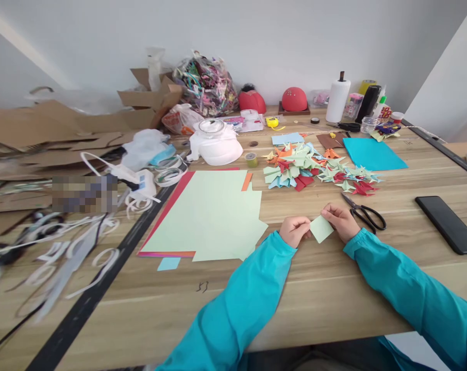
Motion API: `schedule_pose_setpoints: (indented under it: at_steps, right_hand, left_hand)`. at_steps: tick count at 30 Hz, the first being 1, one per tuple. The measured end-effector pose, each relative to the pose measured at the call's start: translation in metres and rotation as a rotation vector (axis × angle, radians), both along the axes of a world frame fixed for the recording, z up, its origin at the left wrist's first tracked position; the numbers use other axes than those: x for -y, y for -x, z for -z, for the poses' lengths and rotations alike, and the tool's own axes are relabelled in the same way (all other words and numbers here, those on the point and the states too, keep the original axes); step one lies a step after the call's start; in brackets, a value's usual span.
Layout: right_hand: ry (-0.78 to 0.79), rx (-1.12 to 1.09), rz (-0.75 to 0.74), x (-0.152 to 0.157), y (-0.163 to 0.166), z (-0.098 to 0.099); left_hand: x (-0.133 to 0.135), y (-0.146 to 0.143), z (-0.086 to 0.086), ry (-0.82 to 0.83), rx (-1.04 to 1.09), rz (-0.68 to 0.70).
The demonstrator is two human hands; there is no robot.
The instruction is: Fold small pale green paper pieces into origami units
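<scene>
A small pale green paper square [321,230] is held between my two hands, tilted so its corners point sideways and down. My left hand [295,230] pinches its left corner. At the upper right corner, my right hand [340,221] has fingers closed on the paper. Scissors with black handles [367,214] lie just beyond my right hand, partly behind it. Folded paper cranes [295,162] in green, red, orange and blue are heaped behind the hands. Left of my left hand lies a stack of pale green sheets [210,216], with red and orange sheets showing underneath.
A black phone [450,224] lies at the right. Turquoise sheets [374,153] rest behind the cranes. A small blue paper piece [169,264] sits by the stack. Cables, a power strip [144,183] and cardboard [63,118] fill the left. A white bottle [337,100] stands at the back.
</scene>
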State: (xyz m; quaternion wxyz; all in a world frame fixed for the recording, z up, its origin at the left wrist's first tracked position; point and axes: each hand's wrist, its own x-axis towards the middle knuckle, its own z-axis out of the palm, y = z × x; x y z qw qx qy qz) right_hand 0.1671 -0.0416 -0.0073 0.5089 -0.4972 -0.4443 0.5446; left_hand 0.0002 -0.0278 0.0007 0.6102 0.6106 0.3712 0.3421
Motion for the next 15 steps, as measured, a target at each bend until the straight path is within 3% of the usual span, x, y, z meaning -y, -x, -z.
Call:
schedule_pose_setpoints:
  at_steps: [5,11,15]
  right_hand:
    - [0.024,-0.124,0.129,-0.0032,-0.0017,-0.0023]
    - [0.005,0.031,-0.05,0.0016,0.001,-0.006]
    - [-0.005,0.059,-0.094,0.0047,0.0029,-0.0101]
  left_hand:
    - [-0.0022,0.0012,0.0019,0.029,0.032,-0.037]
    - [-0.0019,-0.0016,0.0051,-0.076,-0.014,-0.047]
    - [-0.0018,-0.0032,0.0067,-0.084,-0.079,-0.066]
